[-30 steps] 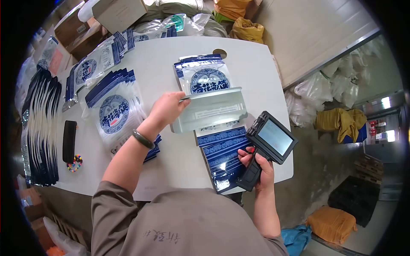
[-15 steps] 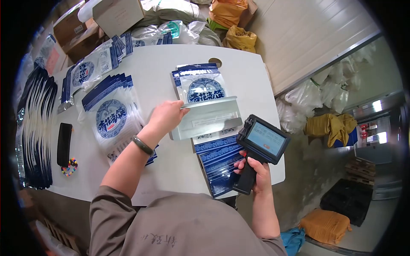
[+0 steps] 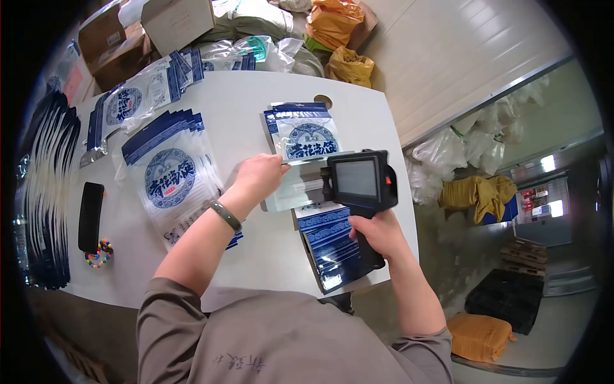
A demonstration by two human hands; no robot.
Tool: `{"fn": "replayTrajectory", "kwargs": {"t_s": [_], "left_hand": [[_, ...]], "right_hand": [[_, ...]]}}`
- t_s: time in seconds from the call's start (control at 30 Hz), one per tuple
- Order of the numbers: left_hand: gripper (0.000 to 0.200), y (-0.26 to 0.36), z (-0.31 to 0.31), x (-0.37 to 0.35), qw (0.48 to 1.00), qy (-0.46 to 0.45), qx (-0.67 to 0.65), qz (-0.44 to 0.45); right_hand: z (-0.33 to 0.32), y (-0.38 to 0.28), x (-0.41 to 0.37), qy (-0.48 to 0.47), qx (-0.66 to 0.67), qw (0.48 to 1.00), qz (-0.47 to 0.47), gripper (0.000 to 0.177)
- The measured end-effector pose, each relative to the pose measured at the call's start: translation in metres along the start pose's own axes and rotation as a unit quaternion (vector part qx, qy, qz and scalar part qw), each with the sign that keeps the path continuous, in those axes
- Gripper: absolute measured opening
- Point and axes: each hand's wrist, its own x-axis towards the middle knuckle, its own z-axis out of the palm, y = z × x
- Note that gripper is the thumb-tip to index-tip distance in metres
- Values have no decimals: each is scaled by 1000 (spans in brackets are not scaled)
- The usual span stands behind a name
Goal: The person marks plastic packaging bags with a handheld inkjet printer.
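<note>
The left hand pinches the edge of a clear guide plate that lies on a row of flat pouches. I cannot tell what is inside them. The right hand is closed around the grip of a handheld printer, which touches the plate. Left of the left hand, another pouch stack lies on the white table. A cardboard box and sacks stand beyond.

White table, pale panel wall, grey concrete floor, bright light at far doorway
</note>
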Motion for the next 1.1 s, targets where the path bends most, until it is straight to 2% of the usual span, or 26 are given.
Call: {"fn": "replayTrajectory", "kwargs": {"t_s": [0.1, 0.37, 0.53, 0.73, 0.87, 0.93, 1.03, 1.1], "left_hand": [[33, 0, -1, 1, 1000, 2, -6, 1], [31, -4, 4, 2, 999, 26, -24, 24], [32, -5, 6, 1, 999, 25, -27, 21], [33, -4, 0, 2, 999, 16, -28, 20], [31, -7, 2, -10, 993, 63, -100, -5], [30, 1, -6, -30, 994, 32, -105, 10], [28, 21, -19, -70, 991, -63, -119, 18], [31, 25, 1, -94, 983, -46, -167, 57]], "right_hand": [[18, -13, 3, -7, -40, 996, 80, 16], [55, -21, 25, -20, -144, 982, 118, 20], [26, -13, 31, 15, -153, 980, 125, 22], [-40, 3, 23, 124, 16, 978, 167, 19], [-57, 37, 9, 125, 154, 978, 61, 29], [-46, 44, -5, 134, 252, 958, -8, 33], [-28, 58, -27, 121, 338, 932, -53, 39], [-19, 56, -44, 124, 373, 919, -20, 38]]}}
